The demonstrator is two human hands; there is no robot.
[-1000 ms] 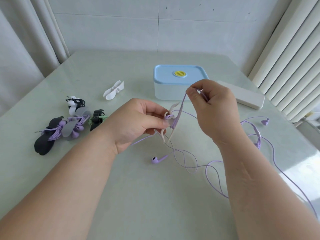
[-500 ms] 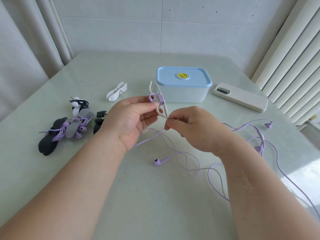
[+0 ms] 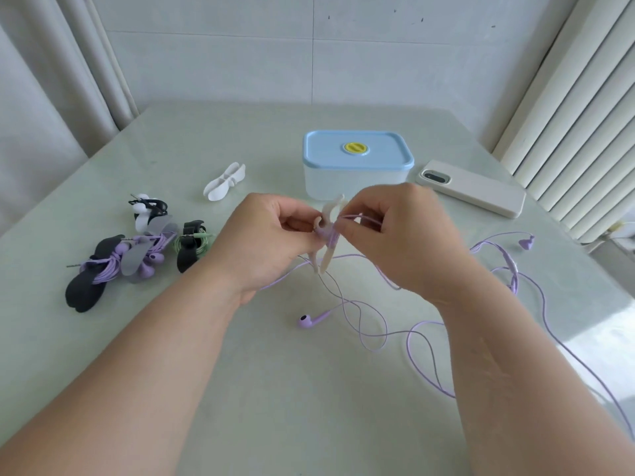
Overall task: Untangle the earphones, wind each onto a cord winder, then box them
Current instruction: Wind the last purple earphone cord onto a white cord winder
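My left hand pinches a cream cord winder upright above the table's middle, with a few purple turns round its waist. My right hand pinches the purple earphone cord just right of the winder. The loose cord trails over the table to the right, with one earbud lying below my hands and another earbud at the far right. The box, clear with a closed blue lid, stands behind my hands.
At the left lie wound earphones: purple on a black winder, green on a black winder, black on a white winder. A spare white winder lies behind them. A phone rests right of the box.
My right hand dropped from above the winder to below it, then rose to its right side, carrying the cord round it. My left hand turned the winder as it went.
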